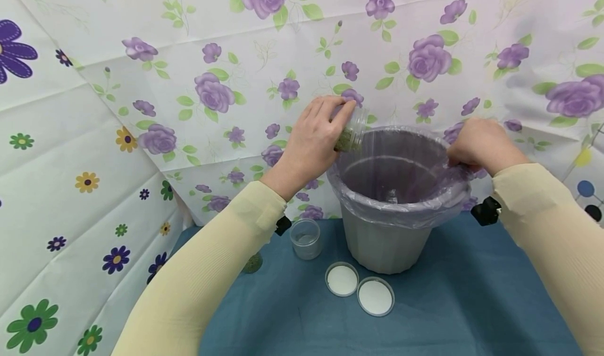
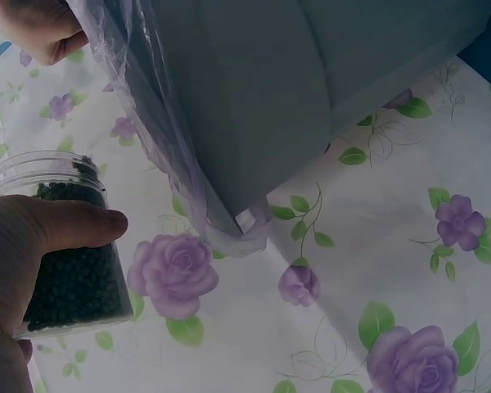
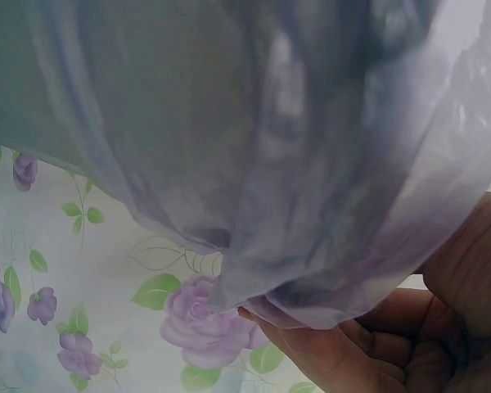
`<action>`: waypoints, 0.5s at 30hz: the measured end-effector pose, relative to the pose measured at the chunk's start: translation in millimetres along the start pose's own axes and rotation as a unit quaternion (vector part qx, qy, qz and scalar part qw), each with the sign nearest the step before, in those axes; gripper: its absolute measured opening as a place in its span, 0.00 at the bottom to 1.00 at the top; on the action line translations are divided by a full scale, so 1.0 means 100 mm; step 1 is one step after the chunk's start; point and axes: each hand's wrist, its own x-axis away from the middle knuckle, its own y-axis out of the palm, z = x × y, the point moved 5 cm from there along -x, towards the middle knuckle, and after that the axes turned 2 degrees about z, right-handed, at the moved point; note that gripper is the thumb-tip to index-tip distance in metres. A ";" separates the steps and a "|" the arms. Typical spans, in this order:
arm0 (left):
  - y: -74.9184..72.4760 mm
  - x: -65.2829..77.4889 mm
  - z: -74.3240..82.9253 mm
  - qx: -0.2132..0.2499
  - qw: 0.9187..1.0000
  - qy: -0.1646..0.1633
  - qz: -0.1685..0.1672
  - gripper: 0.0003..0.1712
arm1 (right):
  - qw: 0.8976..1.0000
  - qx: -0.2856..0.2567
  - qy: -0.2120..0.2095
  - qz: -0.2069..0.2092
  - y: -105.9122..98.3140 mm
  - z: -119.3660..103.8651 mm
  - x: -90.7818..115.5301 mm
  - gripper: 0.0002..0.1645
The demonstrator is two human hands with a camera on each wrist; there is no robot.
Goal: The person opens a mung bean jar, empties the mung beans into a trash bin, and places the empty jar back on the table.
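My left hand [image 1: 313, 136] grips a clear jar [image 1: 357, 128] tilted over the left rim of a bin [image 1: 387, 246]. Small green beans [image 2: 78, 286] fill much of the jar, whose mouth is uncovered, and the thumb lies across its side in the left wrist view. At the bin's right rim, my right hand [image 1: 483, 143] holds the edge of a thin translucent plastic bag [image 3: 311, 278] that lines the bin and folds over its rim. Thumb and fingers meet at the bag's edge in the right wrist view, partly behind the plastic.
An uncovered clear jar [image 1: 305, 243] stands left of the bin on the blue cloth [image 1: 424, 319]. Two round lids [image 1: 342, 280] with white insides lie in front of the bin. Something round and green [image 1: 254, 263] shows beside the left forearm. Flowered sheeting [image 1: 212, 136] hangs behind.
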 end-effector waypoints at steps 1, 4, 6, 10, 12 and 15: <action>0.00 0.00 0.00 -0.001 1.000 0.000 0.000 0.38 | 1.000 0.002 -0.001 0.000 0.00 0.00 0.00 0.12; 0.00 0.01 0.00 -0.003 1.000 0.001 -0.002 0.38 | 1.000 0.004 -0.002 -0.002 0.00 0.00 0.00 0.13; 0.00 0.01 0.00 -0.002 1.000 0.002 -0.001 0.38 | 1.000 0.004 -0.004 -0.003 0.00 0.00 0.00 0.13; 0.00 0.02 -0.01 -0.002 1.000 0.002 0.001 0.38 | 1.000 0.003 -0.006 -0.002 0.00 0.00 0.00 0.13; 0.00 0.02 -0.01 -0.002 1.000 0.002 0.002 0.38 | 1.000 0.001 -0.006 0.000 0.00 0.00 0.00 0.12; 0.00 0.01 0.00 -0.003 1.000 0.002 0.003 0.37 | 1.000 -0.001 -0.005 0.001 0.00 0.00 0.00 0.12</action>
